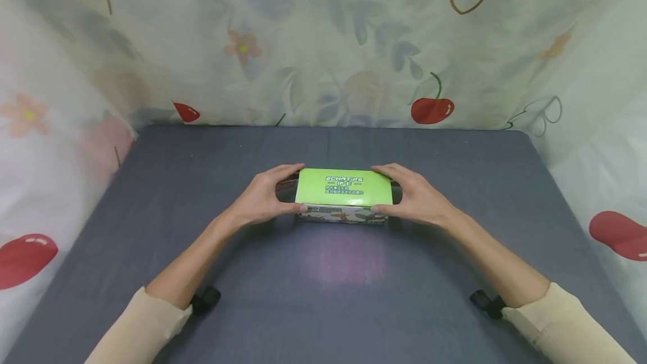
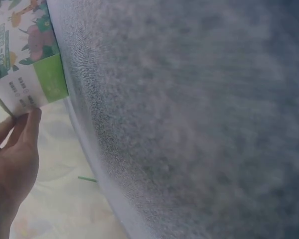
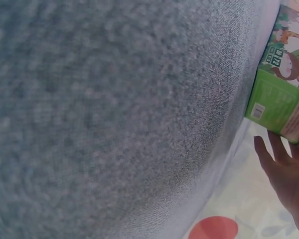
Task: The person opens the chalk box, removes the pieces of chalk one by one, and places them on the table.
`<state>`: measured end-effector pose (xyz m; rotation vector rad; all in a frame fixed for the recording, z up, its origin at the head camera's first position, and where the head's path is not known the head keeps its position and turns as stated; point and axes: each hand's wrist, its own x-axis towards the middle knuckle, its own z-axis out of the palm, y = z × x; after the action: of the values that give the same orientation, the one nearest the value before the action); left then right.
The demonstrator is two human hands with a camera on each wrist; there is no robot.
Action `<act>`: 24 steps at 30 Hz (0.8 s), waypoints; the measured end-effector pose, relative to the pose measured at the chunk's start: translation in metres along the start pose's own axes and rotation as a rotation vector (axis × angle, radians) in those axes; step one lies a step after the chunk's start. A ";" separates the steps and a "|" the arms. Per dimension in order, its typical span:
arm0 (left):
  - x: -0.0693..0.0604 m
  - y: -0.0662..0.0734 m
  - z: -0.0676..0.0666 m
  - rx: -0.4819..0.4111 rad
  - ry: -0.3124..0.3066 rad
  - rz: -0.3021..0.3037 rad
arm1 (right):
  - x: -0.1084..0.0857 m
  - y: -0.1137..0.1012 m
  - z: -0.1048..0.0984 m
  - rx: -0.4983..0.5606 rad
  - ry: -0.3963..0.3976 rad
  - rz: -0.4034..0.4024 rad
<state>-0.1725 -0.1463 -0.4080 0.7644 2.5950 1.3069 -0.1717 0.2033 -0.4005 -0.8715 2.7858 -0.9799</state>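
A small cardboard box (image 1: pixel 343 189) with a bright green top and printed white lettering lies lengthwise between both hands, seemingly resting on the table. My left hand (image 1: pixel 265 194) grips its left end, thumb at the near edge and fingers at the far one. At the opposite end, my right hand (image 1: pixel 415 195) holds it the same way. Cartoon animals and plants decorate the box's side (image 2: pixel 27 40) in the left wrist view. A green end panel (image 3: pixel 276 102) with a barcode shows in the right wrist view. What the box contains is hidden.
Dark grey cloth covers the table (image 1: pixel 323 308). A pale curtain (image 1: pixel 323 44) printed with cherries, flowers and hearts hangs behind it and along both sides. A black wrist device (image 1: pixel 205 300) sits at the left cuff, another strapped device (image 1: pixel 487 303) at the right.
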 end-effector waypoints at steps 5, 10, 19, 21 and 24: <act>-0.001 -0.002 0.001 -0.030 0.010 -0.021 | 0.000 -0.002 0.001 -0.018 0.013 -0.011; -0.001 -0.002 0.001 -0.046 0.011 -0.031 | 0.000 -0.002 0.001 -0.064 0.036 -0.052; 0.000 -0.001 0.000 -0.091 0.004 -0.014 | 0.000 0.001 0.002 -0.181 0.095 -0.154; 0.001 -0.001 -0.001 -0.102 0.003 -0.005 | 0.000 0.002 0.002 -0.205 0.107 -0.184; 0.001 -0.002 0.000 -0.111 0.000 0.002 | 0.001 0.004 0.002 -0.226 0.119 -0.218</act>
<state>-0.1745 -0.1471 -0.4095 0.7487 2.4973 1.4375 -0.1743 0.2041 -0.4049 -1.2061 2.9951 -0.7743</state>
